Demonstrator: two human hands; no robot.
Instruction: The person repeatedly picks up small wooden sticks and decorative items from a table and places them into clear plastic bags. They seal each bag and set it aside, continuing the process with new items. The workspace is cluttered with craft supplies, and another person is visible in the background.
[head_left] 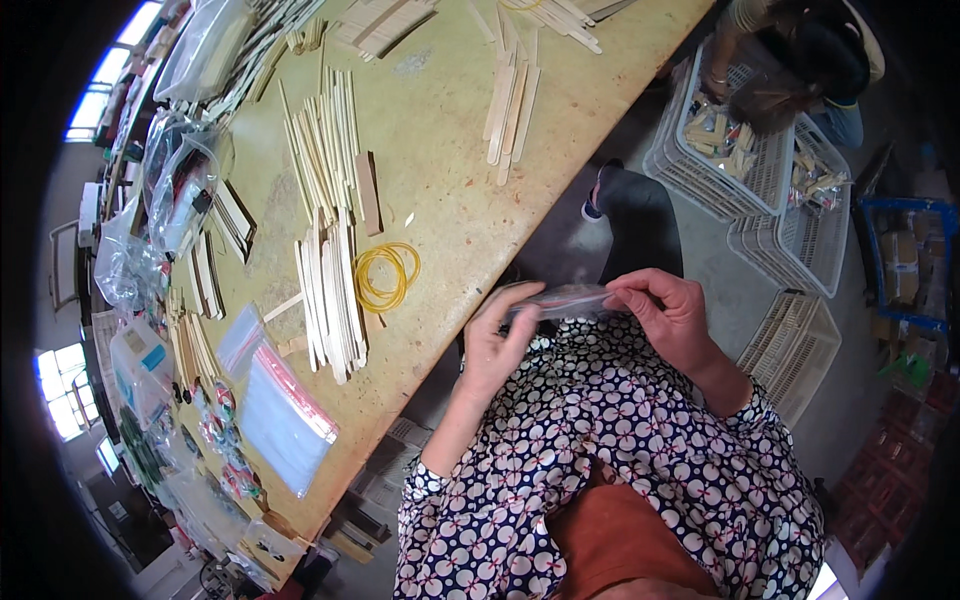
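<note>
In front of my lap I hold a clear zip bag (572,299) with a reddish strip along it. My left hand (497,340) grips one end, its fingers curled around the plastic. At the other end my right hand (662,312) pinches the edge between thumb and fingers. What the bag contains, if anything, I cannot make out. On the table to the left lie flat wooden sticks (330,295), a yellow coil (388,277) of thin bands or cord, and a stack of zip bags (287,417) with red edges. Thin round wooden sticks (325,140) lie just beyond the flat ones.
More flat sticks (512,105) lie near the table's (440,190) far right side. Clear plastic bags (180,185) and small packets crowd its left. At the far right, another person (815,55) bends over white plastic crates (760,190) holding packed items. A stacked crate (790,355) stands beside my right arm.
</note>
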